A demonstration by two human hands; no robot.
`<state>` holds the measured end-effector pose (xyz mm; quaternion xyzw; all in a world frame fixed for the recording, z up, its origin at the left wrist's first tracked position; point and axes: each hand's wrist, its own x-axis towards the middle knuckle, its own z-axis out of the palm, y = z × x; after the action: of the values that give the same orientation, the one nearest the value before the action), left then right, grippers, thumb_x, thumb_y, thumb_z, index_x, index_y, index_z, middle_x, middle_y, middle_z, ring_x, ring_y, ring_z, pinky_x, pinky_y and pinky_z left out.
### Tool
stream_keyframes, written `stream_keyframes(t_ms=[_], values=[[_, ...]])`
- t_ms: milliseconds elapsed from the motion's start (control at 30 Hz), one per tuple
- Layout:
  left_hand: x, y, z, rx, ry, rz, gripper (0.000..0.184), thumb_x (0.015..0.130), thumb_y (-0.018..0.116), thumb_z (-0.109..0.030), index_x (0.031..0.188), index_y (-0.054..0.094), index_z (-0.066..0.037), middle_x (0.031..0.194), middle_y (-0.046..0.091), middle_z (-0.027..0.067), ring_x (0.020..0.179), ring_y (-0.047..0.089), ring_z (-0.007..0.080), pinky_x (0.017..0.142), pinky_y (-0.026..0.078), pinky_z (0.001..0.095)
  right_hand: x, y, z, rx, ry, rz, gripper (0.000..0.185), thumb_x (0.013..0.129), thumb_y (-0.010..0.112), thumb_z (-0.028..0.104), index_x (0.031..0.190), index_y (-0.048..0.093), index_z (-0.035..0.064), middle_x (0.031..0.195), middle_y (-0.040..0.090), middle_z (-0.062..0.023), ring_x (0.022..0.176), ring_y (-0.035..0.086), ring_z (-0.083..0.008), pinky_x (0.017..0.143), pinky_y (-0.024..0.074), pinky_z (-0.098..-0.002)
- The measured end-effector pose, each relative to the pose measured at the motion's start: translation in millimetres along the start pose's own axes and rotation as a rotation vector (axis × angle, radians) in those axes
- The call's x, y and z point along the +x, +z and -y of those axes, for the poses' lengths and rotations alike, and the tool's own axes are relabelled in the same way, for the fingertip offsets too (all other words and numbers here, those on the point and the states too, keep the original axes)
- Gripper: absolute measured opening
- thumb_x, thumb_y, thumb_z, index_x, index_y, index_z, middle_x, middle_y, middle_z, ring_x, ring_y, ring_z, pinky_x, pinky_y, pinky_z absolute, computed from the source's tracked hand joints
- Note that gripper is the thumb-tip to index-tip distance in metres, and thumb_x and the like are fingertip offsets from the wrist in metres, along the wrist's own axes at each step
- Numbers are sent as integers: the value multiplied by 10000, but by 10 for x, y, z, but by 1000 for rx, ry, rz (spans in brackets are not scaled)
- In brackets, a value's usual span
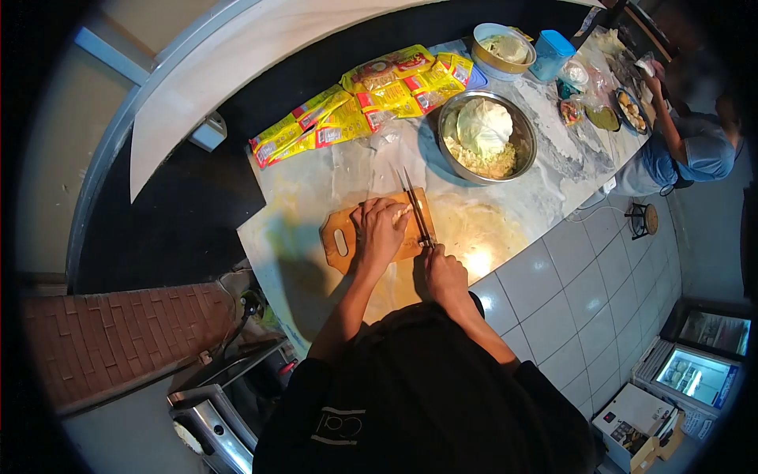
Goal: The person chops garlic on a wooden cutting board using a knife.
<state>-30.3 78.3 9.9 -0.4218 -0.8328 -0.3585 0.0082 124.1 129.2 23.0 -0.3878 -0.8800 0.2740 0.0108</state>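
Note:
A wooden cutting board (330,227) with a handle slot lies on the marble table. My left hand (382,231) rests over it, its fingers curled on a small pale piece of food (403,213) whose kind I cannot make out. My right hand (446,274) is closed round the handle of a knife (414,199). The long blade points away from me across the board, close beside my left fingertips. Beyond the board stands a steel bowl (527,162) with a large pale green-white lump and chopped pale bits in it.
Yellow packets (383,99) lie along the table's back edge. Farther off are another bowl (483,66) of pale food and a blue container (553,54). Several dishes and bags sit near another person (703,150) at the far right. A stool (643,219) stands on the tiled floor.

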Motion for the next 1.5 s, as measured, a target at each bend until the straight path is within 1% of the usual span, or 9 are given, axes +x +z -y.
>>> stream_keyframes(t_ms=[333,433,767,867,933,1033,1267,1333,1500], values=[[2,-14,6,-63,9,4,160,746,728,-96,905,739,-99,931,667,51,972,564,243,875,345,393,-4,-28,17,4,-55,-35,265,964,481,249,935,499,-14,645,596,-280,607,609,-460,561,497,-527],[-1,-15,23,-30,11,22,151,799,703,-157,932,743,-99,948,670,59,971,563,258,883,370,396,20,-8,25,-7,-50,-32,270,967,478,251,926,498,-15,637,592,-279,597,606,-458,555,496,-524],[10,-4,47,-53,3,30,145,801,704,-162,931,747,-114,939,670,48,972,563,256,882,375,398,48,53,7,-8,-42,-38,289,972,465,260,901,502,-18,651,606,-268,613,622,-444,557,508,-512],[12,-21,47,-49,0,44,143,803,704,-164,929,747,-114,937,668,49,976,561,253,881,373,397,50,81,14,1,-39,-29,305,977,454,257,863,503,-22,655,614,-265,616,633,-431,549,515,-494],[27,-35,42,-59,-8,55,142,807,702,-167,929,747,-111,946,665,50,985,557,250,882,367,397,73,107,16,-101,-57,-48,294,970,451,235,814,514,-6,642,642,-200,602,673,-338,515,545,-413],[25,-35,38,-63,-12,60,140,810,701,-172,927,747,-110,959,664,49,993,554,249,883,364,398,97,98,92,-134,-16,-57,301,975,448,237,799,516,3,625,640,-188,601,678,-328,509,547,-403],[29,-26,42,-76,-30,69,132,810,701,-185,913,748,-116,962,665,35,994,555,241,886,359,396,104,58,113,-76,-2,-50,329,982,436,258,798,520,-2,637,642,-208,607,670,-362,536,546,-438],[30,-24,31,-69,-22,18,123,755,735,-143,874,751,-116,914,667,25,963,565,223,866,335,391,99,41,137,-55,28,-53,339,982,434,274,814,519,-8,647,639,-229,601,657,-393,549,537,-470],[15,-26,36,-30,-48,6,111,764,733,-163,863,751,-116,926,667,23,945,570,228,874,346,389,94,142,49,-47,-7,-88,330,981,432,279,840,509,-9,627,625,-242,584,640,-414,534,522,-498]])
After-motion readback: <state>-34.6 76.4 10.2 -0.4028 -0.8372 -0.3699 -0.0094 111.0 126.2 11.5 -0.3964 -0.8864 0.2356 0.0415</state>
